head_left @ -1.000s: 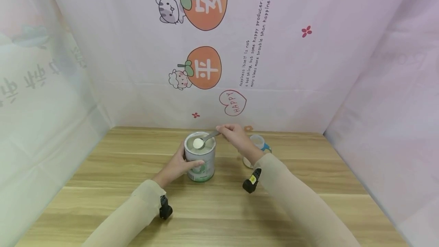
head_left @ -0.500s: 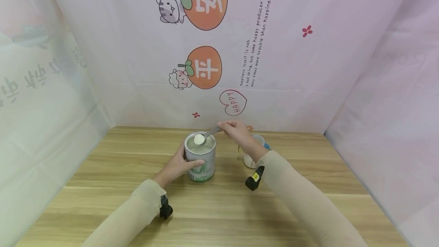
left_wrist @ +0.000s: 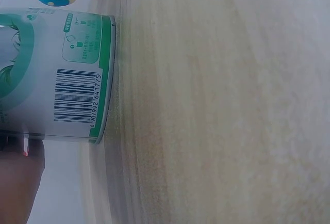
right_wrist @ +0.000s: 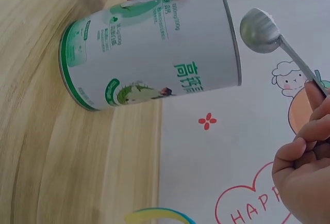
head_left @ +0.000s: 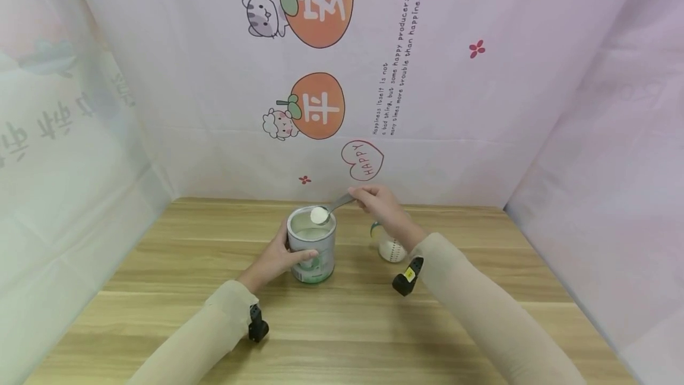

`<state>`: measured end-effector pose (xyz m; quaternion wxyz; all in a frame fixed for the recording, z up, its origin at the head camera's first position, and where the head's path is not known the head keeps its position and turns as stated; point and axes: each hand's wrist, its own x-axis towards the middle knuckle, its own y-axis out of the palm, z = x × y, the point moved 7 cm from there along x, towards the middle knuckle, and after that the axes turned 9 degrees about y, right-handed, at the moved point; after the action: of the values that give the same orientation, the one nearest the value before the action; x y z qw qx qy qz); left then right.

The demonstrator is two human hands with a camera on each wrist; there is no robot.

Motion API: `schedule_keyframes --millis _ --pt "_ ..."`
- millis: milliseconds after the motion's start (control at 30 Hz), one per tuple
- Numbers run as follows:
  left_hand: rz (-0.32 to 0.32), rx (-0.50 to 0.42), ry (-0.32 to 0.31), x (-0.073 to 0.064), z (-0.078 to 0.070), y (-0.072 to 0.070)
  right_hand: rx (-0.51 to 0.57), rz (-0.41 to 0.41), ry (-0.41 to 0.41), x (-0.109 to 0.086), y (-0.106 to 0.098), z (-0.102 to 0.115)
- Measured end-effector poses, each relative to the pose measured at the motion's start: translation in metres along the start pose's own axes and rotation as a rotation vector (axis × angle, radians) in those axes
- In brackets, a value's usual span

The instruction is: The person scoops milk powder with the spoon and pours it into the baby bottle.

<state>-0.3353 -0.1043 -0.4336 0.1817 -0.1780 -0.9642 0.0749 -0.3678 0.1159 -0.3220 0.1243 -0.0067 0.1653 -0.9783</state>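
An open white-and-green powder can [head_left: 315, 257] stands upright on the table, its barcode side showing in the left wrist view. My left hand [head_left: 275, 260] grips it round the side, thumb across the front. With my right hand [head_left: 382, 204] I pinch the handle of a metal measuring spoon [right_wrist: 259, 31]. A rounded heap of white powder [head_left: 319, 215] fills the spoon's bowl, which is over the can's right rim in the head view and apart from the can in the right wrist view. Partly hidden behind my right wrist is a clear cup [head_left: 392, 251] with white contents.
The wooden table [head_left: 320, 337] runs back to a printed cloth [head_left: 427, 171] at its rear edge. More cloth hangs at both sides. A blue-and-yellow handle [right_wrist: 160, 213], seemingly the cup's, shows low in the right wrist view.
The right hand has lifted the heaped spoon from inside the can and moved it right, to the rim. The right forearm now covers more of the cup. The left hand and can stay put.
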Motion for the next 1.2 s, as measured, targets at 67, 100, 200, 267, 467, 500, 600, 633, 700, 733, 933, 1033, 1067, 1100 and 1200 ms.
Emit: schedule_keyframes --millis 67,100,200,267,467,500,600,633,700,733,933,1033,1067,1100,1200 --pt "0.001 0.000 0.003 0.000 0.001 0.000 -0.002 -0.002 -0.007 -0.001 -0.003 0.001" --pt "0.002 0.000 0.003 0.000 0.001 -0.001 -0.008 -0.005 -0.016 -0.001 -0.004 0.001" --pt "0.003 0.001 0.003 0.000 0.002 -0.001 -0.014 -0.011 -0.037 -0.003 -0.010 0.003" --pt "0.005 0.001 0.000 0.000 0.002 -0.001 -0.018 -0.014 -0.048 -0.005 -0.014 0.003" --pt "0.010 0.004 0.002 0.000 -0.002 0.001 -0.014 -0.035 -0.052 -0.007 -0.030 -0.003" --pt "0.011 0.003 0.002 0.000 -0.003 0.001 -0.011 -0.037 -0.050 -0.007 -0.033 -0.004" --pt "0.012 -0.004 0.002 0.000 -0.005 0.002 -0.006 -0.058 -0.037 -0.008 -0.042 -0.008" --pt "0.010 -0.005 0.000 0.000 -0.005 0.002 -0.003 -0.063 -0.032 -0.008 -0.045 -0.010" --pt "0.008 -0.009 -0.003 0.000 -0.005 0.002 -0.001 -0.077 -0.020 -0.009 -0.051 -0.013" --pt "0.007 -0.010 -0.004 0.000 -0.004 0.002 0.001 -0.083 -0.016 -0.010 -0.054 -0.014" --pt "0.007 -0.013 0.000 0.001 0.000 0.000 0.088 -0.105 0.008 -0.014 -0.071 -0.026" --pt "0.009 -0.011 0.002 0.001 0.002 -0.001 0.117 -0.108 0.009 -0.017 -0.078 -0.032" --pt "0.009 -0.010 0.002 0.001 0.002 -0.001 0.116 -0.110 0.009 -0.018 -0.081 -0.034" --pt "0.008 -0.009 0.002 0.001 0.003 -0.001 0.114 -0.113 0.010 -0.019 -0.083 -0.036" --pt "0.006 -0.002 -0.003 0.000 0.003 -0.001 0.128 -0.124 0.019 -0.022 -0.091 -0.041"
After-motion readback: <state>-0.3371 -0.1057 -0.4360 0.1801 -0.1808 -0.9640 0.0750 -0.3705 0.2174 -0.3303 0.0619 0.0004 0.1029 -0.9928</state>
